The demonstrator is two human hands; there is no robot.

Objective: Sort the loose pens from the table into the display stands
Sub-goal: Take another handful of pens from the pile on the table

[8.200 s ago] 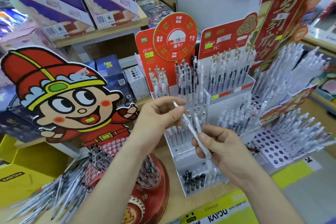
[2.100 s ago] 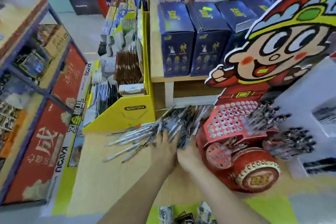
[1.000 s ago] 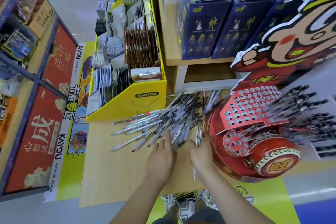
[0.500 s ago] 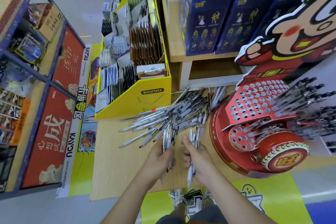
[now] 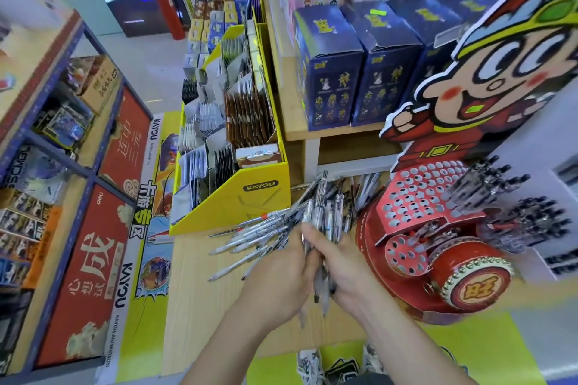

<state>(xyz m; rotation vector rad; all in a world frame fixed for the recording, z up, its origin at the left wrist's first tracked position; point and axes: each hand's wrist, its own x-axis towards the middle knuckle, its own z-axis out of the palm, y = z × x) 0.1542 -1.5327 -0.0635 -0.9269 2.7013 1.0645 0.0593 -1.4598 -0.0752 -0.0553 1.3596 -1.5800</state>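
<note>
Left hand: Your left hand (image 5: pixel 278 275) was closed round the bundle of pens (image 5: pixel 322 216) from the left, its fingers curled and clamped on the barrels. You could not see its fingertips, which were hidden behind the pens.
Right hand: Your right hand (image 5: pixel 347 266) gripped the same bundle from the right. Its thumb (image 5: pixel 314 236) lay across the barrels and the other fingers wrapped underneath, pressed tight, with no gap showing.
Bundle of pens: It sat squeezed between your two palms and ran from near to far. The far ends fanned out past your fingers and the near ends stuck out below your palms, above the table (image 5: pixel 200 306).
Loose pens: The loose pens (image 5: pixel 250 237) lay spread on the table, just left of and beyond your left hand. Their far ends reached the foot of the yellow box (image 5: pixel 250 197).
Drum stand: The red drum stand (image 5: pixel 469 284) stood just right of your right hand. Its holed panel (image 5: pixel 419 197) faced up, and dark-capped pens (image 5: pixel 500 194) stood in the holes at its right side.
Yellow box: It stood to the far left of the pile, was marked KAYOU and was packed with card packs.
Blue boxes: The blue boxes (image 5: pixel 331 72) stood in a row on the shelf beyond the table.
Cut-out: A cartoon cut-out (image 5: pixel 500 66) rose behind the drum stand, at the far right.
</note>
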